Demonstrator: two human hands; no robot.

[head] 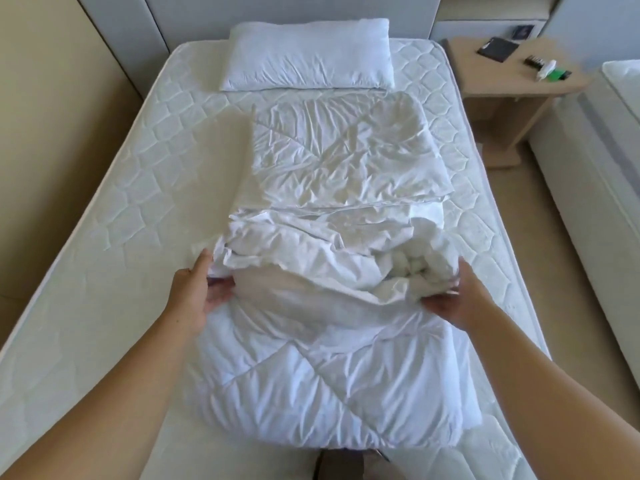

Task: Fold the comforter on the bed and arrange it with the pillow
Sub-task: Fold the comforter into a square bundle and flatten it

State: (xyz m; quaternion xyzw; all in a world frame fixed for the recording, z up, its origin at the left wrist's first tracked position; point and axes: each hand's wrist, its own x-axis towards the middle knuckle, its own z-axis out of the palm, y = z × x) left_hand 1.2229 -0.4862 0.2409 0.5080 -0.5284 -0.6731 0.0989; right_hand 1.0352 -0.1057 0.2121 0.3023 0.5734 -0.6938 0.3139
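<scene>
The white quilted comforter [346,157] lies as a long, rumpled strip down the middle of the pale diamond-stitched mattress [121,202]. It runs from the foot of the bed at 6 o'clock almost to the plump white rectangular pillow [308,57] at 12 o'clock, with a puffy bunched fold raised across its middle. The left hand [201,289] grips that fold at its 9 o'clock end, thumb on top and fingers tucked beneath. The right hand [453,299] holds the 3 o'clock end, fingers curled into the gathered cloth. The comforter looks light and very soft: it creases freely, sags between the hands and keeps no edge of its own, so a one-handed lift would likely let the layers slump and slide apart. The cover looks smooth, perhaps a little slippery. The best hold is probably at both outer ends of the fold, pinching all the layers together, hands level. A light wooden nightstand [512,74] stands at 2 o'clock beside the bed.
</scene>
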